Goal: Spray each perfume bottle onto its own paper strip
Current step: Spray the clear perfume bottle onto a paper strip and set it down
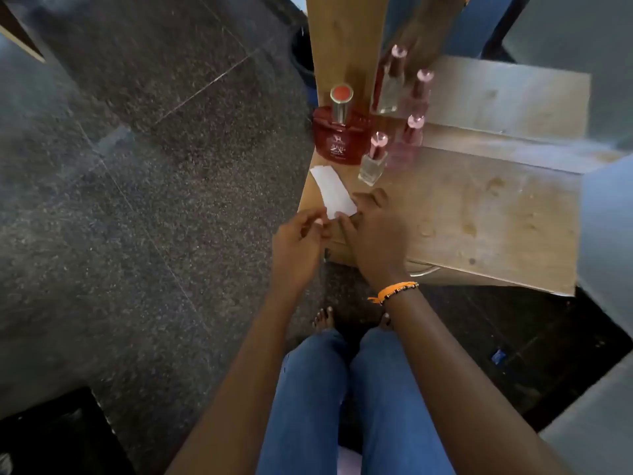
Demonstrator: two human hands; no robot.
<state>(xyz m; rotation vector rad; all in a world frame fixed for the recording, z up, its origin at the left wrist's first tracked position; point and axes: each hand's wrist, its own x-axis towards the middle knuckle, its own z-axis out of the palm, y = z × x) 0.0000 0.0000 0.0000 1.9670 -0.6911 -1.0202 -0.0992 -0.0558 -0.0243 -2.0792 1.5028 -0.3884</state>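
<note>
White rectangular paper strip (pixel 333 191) lies flat at wooden tabletop (pixel 479 214) corner, near squat red glass perfume bottle (pixel 337 135) and small clear square bottle (pixel 372 164). Left hand (pixel 298 245) fingers pinch strip's near end; right hand (pixel 375 231) fingers curled, touching it.

The paper strip (pixel 333 191) is plain white, lying on a pale tan wooden table (pixel 479 214) marked with darker brown stains. The big perfume bottle (pixel 337 138) is deep red with a silver neck and an orange-red cap top, the small bottle (pixel 372 162) is clear with a rosy pink cap, and the bottle behind it (pixel 407 142) is pale pink. The floor (pixel 137 166) is dark speckled grey, the jeans (pixel 342 399) are blue, and the bracelet (pixel 394 292) is orange with black beads.
</note>
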